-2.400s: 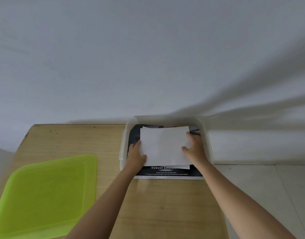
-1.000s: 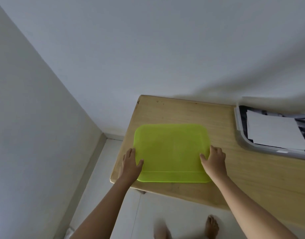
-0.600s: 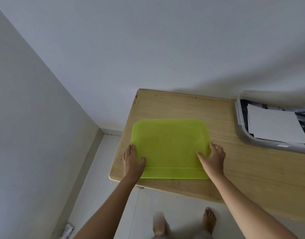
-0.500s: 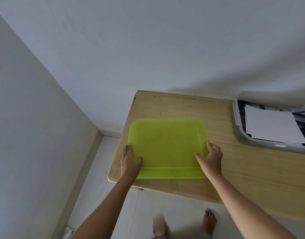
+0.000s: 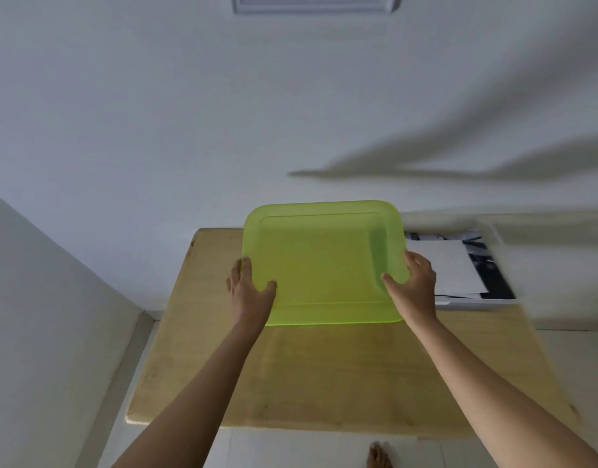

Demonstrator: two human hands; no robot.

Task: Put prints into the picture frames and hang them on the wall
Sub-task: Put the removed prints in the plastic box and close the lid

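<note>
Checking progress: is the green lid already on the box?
No, the left hand and right hand hold the lid up, beside the open box.

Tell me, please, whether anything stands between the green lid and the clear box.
Nothing visible does: the green lid, gripped by the left hand and right hand, hangs right beside the clear box.

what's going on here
A person grips the green lid by its two sides with the left hand and right hand, holding it up off the table. The box to the right stands uncovered, with white paper lying on dark sheets inside.
</note>
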